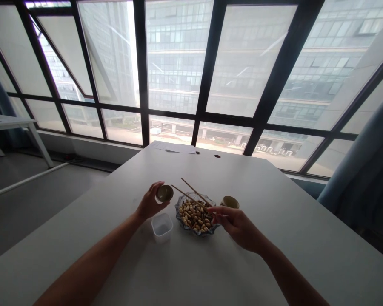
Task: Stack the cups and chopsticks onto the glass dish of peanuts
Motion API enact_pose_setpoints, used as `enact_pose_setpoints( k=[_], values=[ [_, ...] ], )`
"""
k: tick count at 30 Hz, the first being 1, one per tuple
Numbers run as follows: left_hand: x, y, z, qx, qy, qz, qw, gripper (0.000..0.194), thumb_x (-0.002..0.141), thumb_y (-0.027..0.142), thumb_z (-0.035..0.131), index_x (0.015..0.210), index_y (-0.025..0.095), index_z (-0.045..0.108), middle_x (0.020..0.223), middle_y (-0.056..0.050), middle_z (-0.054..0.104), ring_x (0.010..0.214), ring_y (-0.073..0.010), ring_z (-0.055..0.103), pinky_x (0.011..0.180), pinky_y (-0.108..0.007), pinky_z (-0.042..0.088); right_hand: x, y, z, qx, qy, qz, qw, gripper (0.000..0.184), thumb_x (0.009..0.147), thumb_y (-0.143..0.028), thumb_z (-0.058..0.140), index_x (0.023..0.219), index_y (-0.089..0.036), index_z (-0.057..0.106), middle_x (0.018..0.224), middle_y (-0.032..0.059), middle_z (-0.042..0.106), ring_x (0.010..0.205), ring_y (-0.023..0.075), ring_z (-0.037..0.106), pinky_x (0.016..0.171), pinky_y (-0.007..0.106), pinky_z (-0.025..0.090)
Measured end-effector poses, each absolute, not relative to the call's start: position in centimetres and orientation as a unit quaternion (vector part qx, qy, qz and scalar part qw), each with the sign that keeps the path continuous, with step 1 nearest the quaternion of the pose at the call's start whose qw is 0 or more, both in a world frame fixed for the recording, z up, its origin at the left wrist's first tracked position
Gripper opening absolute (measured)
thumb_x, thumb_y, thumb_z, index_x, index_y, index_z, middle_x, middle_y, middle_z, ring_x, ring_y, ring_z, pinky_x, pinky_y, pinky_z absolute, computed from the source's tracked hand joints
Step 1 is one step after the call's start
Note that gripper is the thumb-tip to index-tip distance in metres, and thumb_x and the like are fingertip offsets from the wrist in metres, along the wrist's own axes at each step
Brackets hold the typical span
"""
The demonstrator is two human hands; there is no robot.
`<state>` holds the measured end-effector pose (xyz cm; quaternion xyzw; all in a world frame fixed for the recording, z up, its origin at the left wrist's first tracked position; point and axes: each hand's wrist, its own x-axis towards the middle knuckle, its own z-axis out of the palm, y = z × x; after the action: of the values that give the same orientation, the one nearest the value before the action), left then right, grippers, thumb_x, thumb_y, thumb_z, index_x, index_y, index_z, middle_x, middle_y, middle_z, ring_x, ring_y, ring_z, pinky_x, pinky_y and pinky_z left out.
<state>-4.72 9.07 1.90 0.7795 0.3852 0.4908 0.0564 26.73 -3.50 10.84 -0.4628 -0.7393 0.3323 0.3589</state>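
Note:
My left hand [152, 201] is closed around a small olive-brown cup [164, 193], its mouth tilted toward me. In my right hand [234, 224] is a pair of wooden chopsticks [191, 196], their tips apart and pointing up and left over a glass bowl [179, 217]. Nuts in their shells [194, 216], which look like pistachios, fill that bowl. Just behind my right hand stands a second small cup [230, 202], partly hidden by the fingers. A clear plastic container [162, 228] sits left of the bowl, below my left hand.
Everything stands on a white table [226, 272]. Sheets of paper [175, 147] lie at its far edge, near a dark round hole [217, 156]. Large windows rise behind, with a blue curtain [360, 157] at the right. Another white table [11, 123] is at the far left.

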Motion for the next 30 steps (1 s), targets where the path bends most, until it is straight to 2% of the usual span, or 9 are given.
enact_pose_setpoints(
  k=[2,6,7,9,11,16,21,25,30],
  values=[
    [-4.8,9.1,1.7,0.765,0.422,0.480,0.073,0.066,0.069,0.036,0.075,0.126,0.018,0.045,0.124,-0.014,0.061,0.114,-0.0276,0.061,0.098,-0.042,0.051,26.5,-3.3,11.3,-0.480,-0.750,0.275,0.362,0.043,0.089,-0.046,0.055,0.120,-0.018,0.064,0.069,0.0014,0.058,0.059,0.0156,0.055,0.057,0.027,0.047],
    [-5.1,8.9,1.5,0.751,0.502,0.406,0.134,0.067,0.065,0.045,0.077,0.120,0.019,0.049,0.111,-0.010,0.068,0.098,-0.0283,0.067,0.086,-0.040,0.054,30.0,-0.9,10.9,-0.616,-0.667,0.133,0.397,0.080,0.082,-0.044,0.065,0.148,-0.009,0.035,0.062,-0.0047,0.053,0.055,0.0156,0.052,0.059,0.028,0.046],
    [-5.2,8.9,1.5,0.750,0.519,0.384,0.142,0.068,0.064,0.047,0.077,0.119,0.020,0.050,0.108,-0.009,0.069,0.097,-0.0287,0.067,0.085,-0.040,0.054,31.4,0.0,10.5,-0.661,-0.625,0.119,0.398,0.077,0.081,-0.045,0.065,0.143,-0.006,0.041,0.063,-0.0029,0.056,0.056,0.0167,0.055,0.059,0.028,0.046],
    [-5.3,8.9,1.6,0.744,0.543,0.357,0.153,0.069,0.064,0.052,0.076,0.119,0.020,0.050,0.106,-0.009,0.070,0.095,-0.0292,0.068,0.082,-0.040,0.053,34.2,1.6,9.5,-0.747,-0.556,0.113,0.346,0.053,0.082,-0.045,0.065,0.119,-0.006,0.063,0.073,0.0062,0.064,0.069,0.0195,0.061,0.063,0.028,0.047],
    [-5.3,8.8,1.7,0.739,0.550,0.354,0.164,0.070,0.064,0.054,0.074,0.119,0.019,0.051,0.104,-0.010,0.070,0.094,-0.0290,0.068,0.081,-0.039,0.053,36.4,2.9,8.5,-0.774,-0.531,0.124,0.321,0.041,0.084,-0.043,0.064,0.098,-0.005,0.070,0.073,0.0108,0.067,0.068,0.0203,0.062,0.060,0.027,0.045],
    [-5.4,9.1,1.4,0.743,0.520,0.372,0.196,0.075,0.061,0.055,0.075,0.121,0.018,0.052,0.108,-0.011,0.070,0.099,-0.0300,0.068,0.087,-0.042,0.052,37.4,4.7,6.6,-0.757,-0.558,0.213,0.263,0.029,0.077,-0.038,0.072,0.076,-0.009,0.073,0.057,0.0052,0.065,0.045,0.0130,0.054,0.045,0.022,0.037],
    [-7.1,9.9,1.5,0.712,0.499,0.395,0.297,0.085,0.068,0.069,0.064,0.131,0.014,0.049,0.132,-0.019,0.060,0.122,-0.0341,0.057,0.101,-0.048,0.046,36.6,5.4,5.7,-0.757,-0.578,0.180,0.244,0.021,0.076,-0.022,0.066,0.061,-0.009,0.070,0.048,0.0048,0.060,0.048,0.0134,0.056,0.046,0.020,0.036],
    [-6.7,9.3,4.3,0.698,0.519,0.451,0.201,0.075,0.080,0.072,0.049,0.127,0.014,0.054,0.137,-0.019,0.055,0.130,-0.0336,0.049,0.107,-0.053,0.040,36.3,5.0,6.3,-0.760,-0.587,0.096,0.261,0.018,0.077,-0.018,0.060,0.065,-0.011,0.071,0.059,0.0082,0.066,0.062,0.0183,0.064,0.054,0.021,0.040],
    [0.4,6.1,9.7,0.802,0.404,0.439,0.038,0.043,0.086,0.053,0.058,0.114,0.021,0.063,0.120,-0.011,0.067,0.117,-0.0281,0.059,0.105,-0.050,0.042,33.8,3.4,9.5,-0.732,-0.611,-0.014,0.303,0.022,0.086,-0.021,0.052,0.091,-0.009,0.071,0.086,0.0168,0.071,0.082,0.0263,0.067,0.068,0.028,0.044]
  ],
)
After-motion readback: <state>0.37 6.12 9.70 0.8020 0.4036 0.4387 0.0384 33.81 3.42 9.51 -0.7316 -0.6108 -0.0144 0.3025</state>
